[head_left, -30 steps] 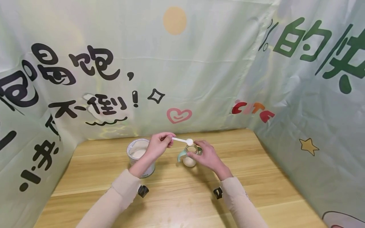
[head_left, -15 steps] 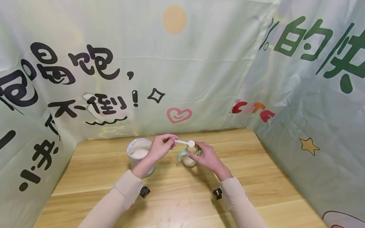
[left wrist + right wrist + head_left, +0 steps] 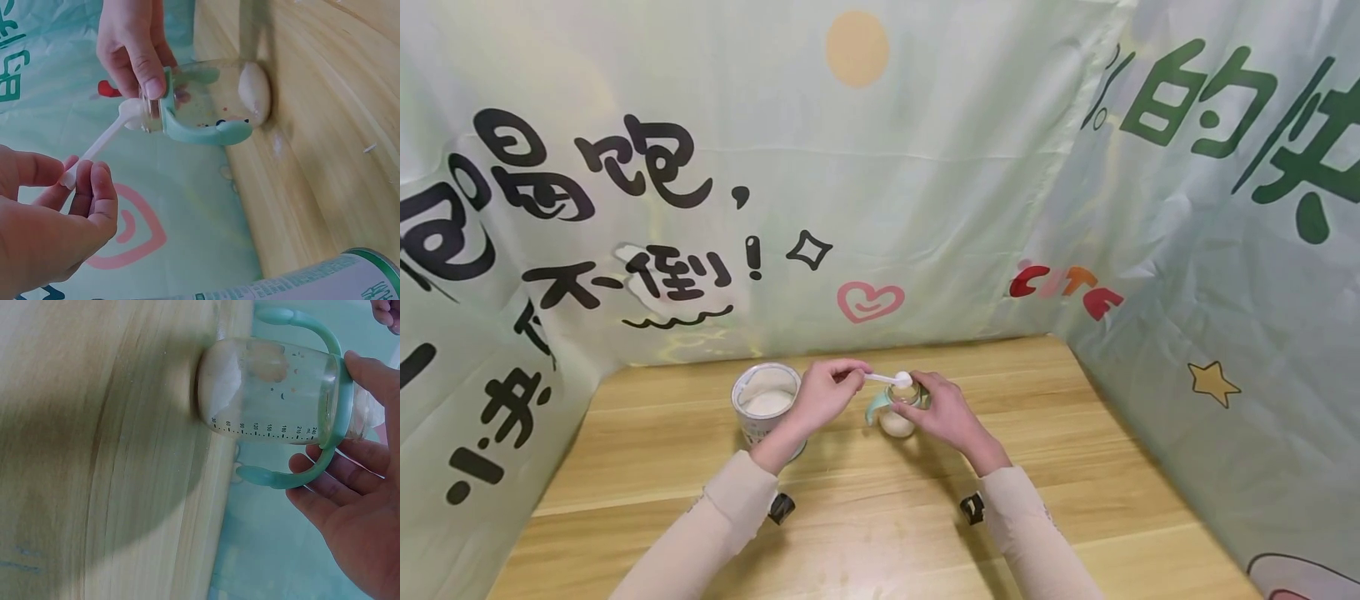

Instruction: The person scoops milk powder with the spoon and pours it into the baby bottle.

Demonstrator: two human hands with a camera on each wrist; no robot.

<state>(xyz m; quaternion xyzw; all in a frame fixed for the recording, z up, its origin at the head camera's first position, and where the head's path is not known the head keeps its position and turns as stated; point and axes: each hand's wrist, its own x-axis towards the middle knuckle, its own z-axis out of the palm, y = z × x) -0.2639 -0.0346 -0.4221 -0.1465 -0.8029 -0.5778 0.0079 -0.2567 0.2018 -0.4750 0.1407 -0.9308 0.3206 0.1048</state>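
Observation:
My left hand point(image 3: 823, 393) pinches the end of the thin handle of a white measuring scoop point(image 3: 103, 140). The scoop's bowl lies right at the open mouth of a clear baby bottle point(image 3: 287, 394) with mint-green handles. White powder point(image 3: 222, 381) shows at the bottom of this bottle, which stands upright on the table. Thumb and fingers of my right hand point(image 3: 951, 412) grip the bottle around the green collar near its neck. To the left is an open can point(image 3: 756, 427) with white powder point(image 3: 767, 403) inside, partly hidden by my left forearm.
The wooden table point(image 3: 865, 517) is bounded by printed fabric walls point(image 3: 955, 208) at the back and both sides. A black wrist device point(image 3: 781, 507) shows at the left cuff and another black device point(image 3: 973, 508) at the right cuff.
My left hand has shifted slightly to the right, bringing the scoop's bowl from the bottle's rim to over its mouth. The right hand and bottle stay almost in place.

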